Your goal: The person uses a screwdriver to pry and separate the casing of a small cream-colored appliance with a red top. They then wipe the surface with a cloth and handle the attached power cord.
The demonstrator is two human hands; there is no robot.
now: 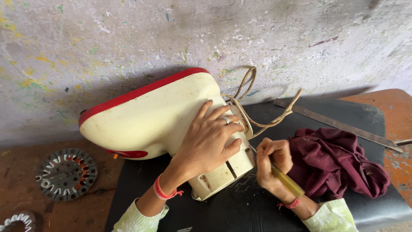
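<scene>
A: Where the view is nearest, what is seen first?

B: Two pale green sleeves are seen at the bottom edge, each wrist tied with a red thread. The right hand [274, 165] is closed in a fist around a yellow-handled screwdriver [286, 180], whose shaft is aimed up and to the left, into the base end of the appliance.

A: And the other one?

B: The left hand [210, 139] is laid flat, fingers spread wide, on the cream appliance housing [159, 116], which is pressed down by it onto the black padded desk [240, 210]. Nothing is gripped by that hand.

A: How is the housing placed?

B: It is laid on its side, its long axis running from the red-trimmed end at upper left down to the slotted base at lower right. The base end is just beside the right hand, so that hand is the nearer to the spot being worked on.

A: What is noted farther off?

B: A maroon cloth [339, 165] is heaped to the right, touching the right hand. A frayed cord [257, 107] is looped behind the base, a metal ruler [339, 124] is laid beyond, and a round stator plate [66, 174] is seen at left, well apart, below the speckled wall [214, 34].
</scene>
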